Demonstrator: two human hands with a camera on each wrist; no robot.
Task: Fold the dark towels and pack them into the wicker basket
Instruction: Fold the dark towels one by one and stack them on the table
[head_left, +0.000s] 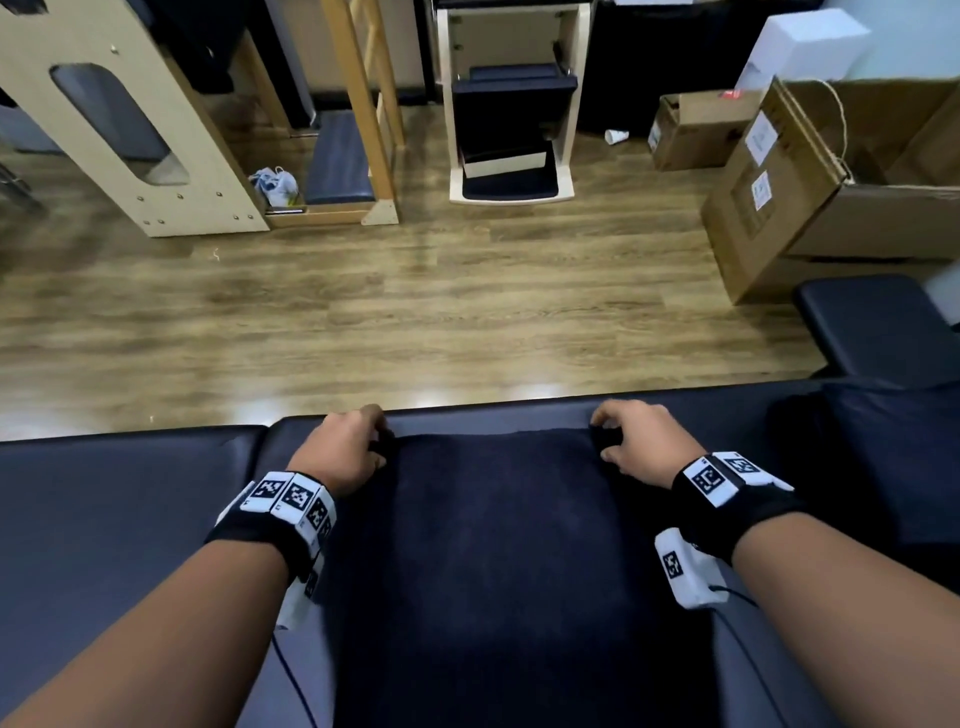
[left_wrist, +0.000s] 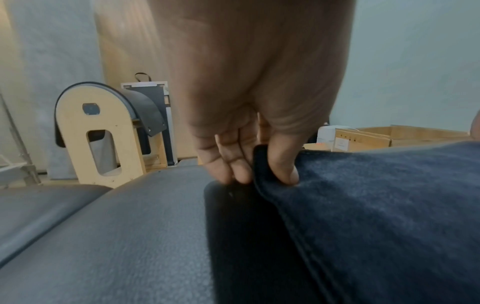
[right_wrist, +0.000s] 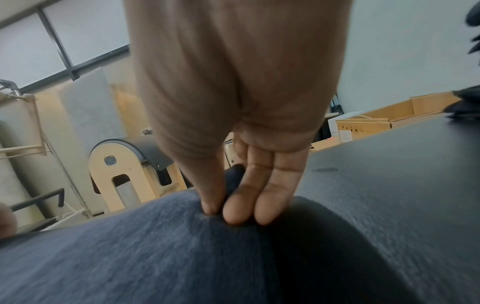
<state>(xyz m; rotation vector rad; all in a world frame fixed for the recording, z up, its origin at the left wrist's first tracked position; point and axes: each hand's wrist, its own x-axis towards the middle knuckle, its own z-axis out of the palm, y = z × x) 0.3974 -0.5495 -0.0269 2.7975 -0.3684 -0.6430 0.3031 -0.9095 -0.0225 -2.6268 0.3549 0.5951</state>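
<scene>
Nearest the camera, a dark towel (head_left: 498, 545) lies spread flat on a dark padded bench (head_left: 130, 519) whose grained upholstery runs across the whole lower part of the head view, split by a seam on the left. The towel reaches from the near edge of the picture up to the bench's far edge. The left hand (head_left: 345, 449) pinches the towel's far left corner, thumb (left_wrist: 284, 166) on top of the cloth and fingers (left_wrist: 233, 162) curled under its edge; the right hand (head_left: 641, 441) pinches the far right corner in the same way, thumb (right_wrist: 211, 185) pressed into the nap and fingers (right_wrist: 255, 197) folded over the hem. Both wrists wear black bands carrying white blocks printed with square black-and-white markers. On the right of the bench another heap of dark cloth (head_left: 883, 457) lies just beside the right forearm. Beyond the bench edge lies a wood-plank floor (head_left: 415, 312). Further back on the right stands a large open cardboard box (head_left: 769, 192) with a smaller carton (head_left: 696, 130) behind it and a crushed white cup (head_left: 616, 136) on the floor nearby. At the middle of the far side stands a pale wooden frame with dark padded steps (head_left: 511, 130), and on the left a plywood arch-shaped apparatus (head_left: 130, 135) with an oval cut-out. No wicker basket is in view.
</scene>
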